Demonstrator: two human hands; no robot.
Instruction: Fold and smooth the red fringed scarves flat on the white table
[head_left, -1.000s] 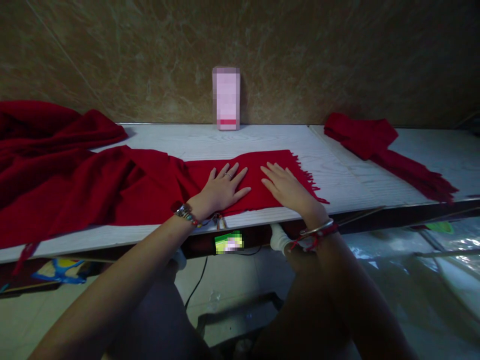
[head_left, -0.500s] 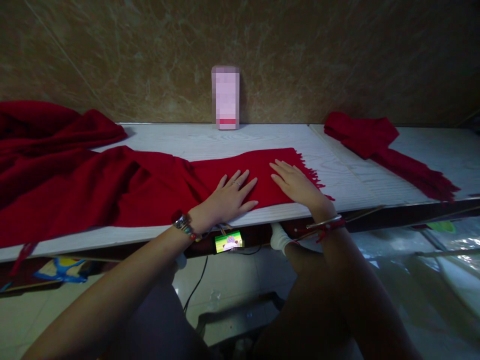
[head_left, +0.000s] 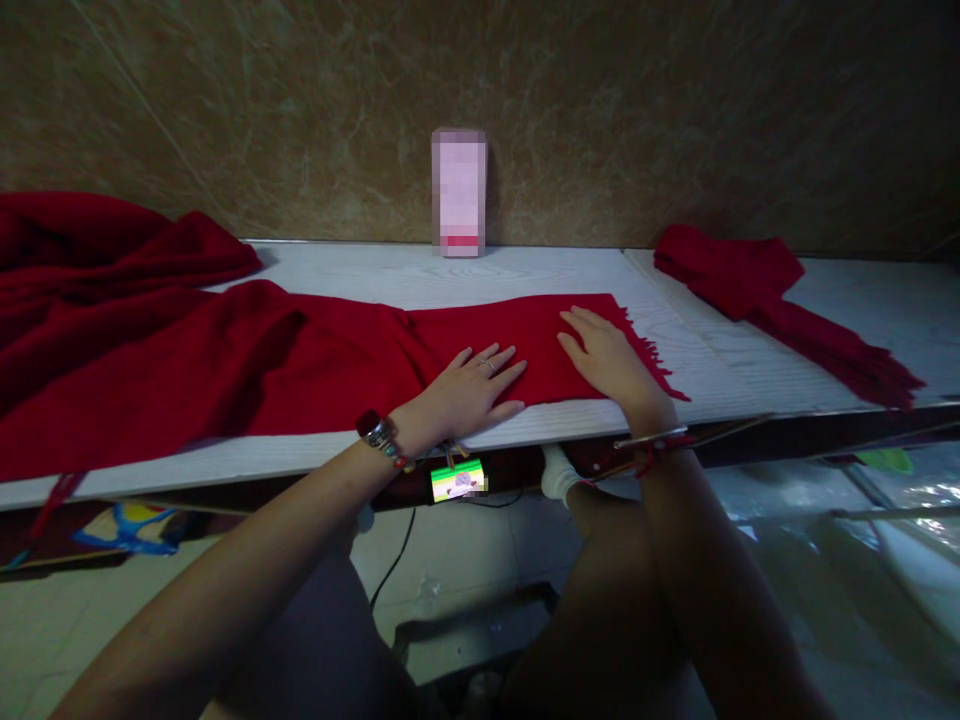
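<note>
A long red scarf [head_left: 517, 325] lies along the white table, smooth towards its fringed right end and rumpled into folds on the left. My left hand [head_left: 480, 388] rests flat on the scarf near its front edge, fingers spread, a ring on one finger. Close to the fringe, my right hand [head_left: 604, 355] lies on the cloth with its fingers stretched out and holding nothing. Part of the scarf under both palms is hidden.
More red cloth [head_left: 112, 240] is heaped at the back left. A second fringed red scarf [head_left: 750, 285] lies folded on the right of the white table [head_left: 360, 262]. A blurred pink box-like object [head_left: 460, 190] stands against the wall. Below the table edge glows a phone screen [head_left: 457, 482].
The smooth end of the scarf and both hands have shifted a little to the right. Both hands stay flat on the cloth. The view has also moved slightly.
</note>
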